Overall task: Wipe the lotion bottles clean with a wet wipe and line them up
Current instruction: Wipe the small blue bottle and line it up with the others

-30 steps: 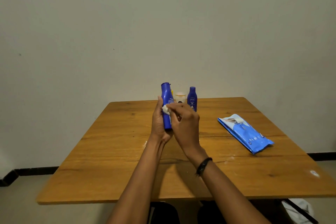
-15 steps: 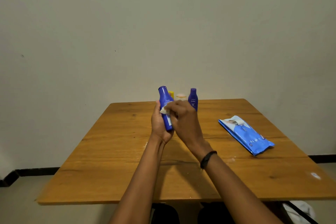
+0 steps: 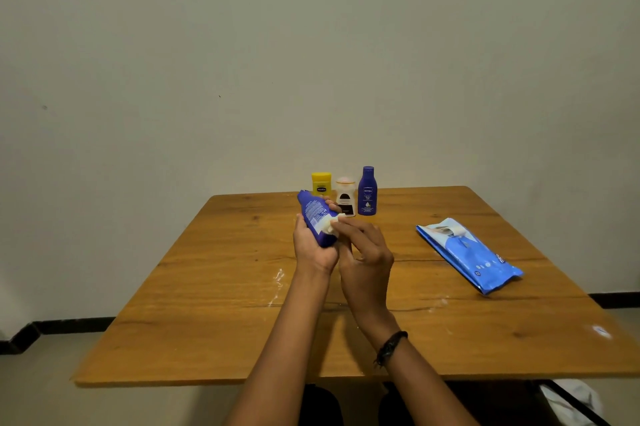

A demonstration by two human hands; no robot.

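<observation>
A blue lotion bottle (image 3: 314,214) is being held in the air above the middle of the wooden table (image 3: 207,304), tilting with its cap toward the table's far left. The left hand (image 3: 313,249) is gripping its lower body, fingers curled around it. The right hand (image 3: 367,256), wearing a dark wristband (image 3: 391,346), is pinching a white wet wipe (image 3: 334,222) and pressing it against the bottle's side. At the table's far edge three containers are standing upright in a row: a yellow jar (image 3: 321,184), a white bottle (image 3: 345,199) with a dark label, and a small blue bottle (image 3: 367,192). A blue wipes pack (image 3: 471,257) is lying flat on the table's right side.
</observation>
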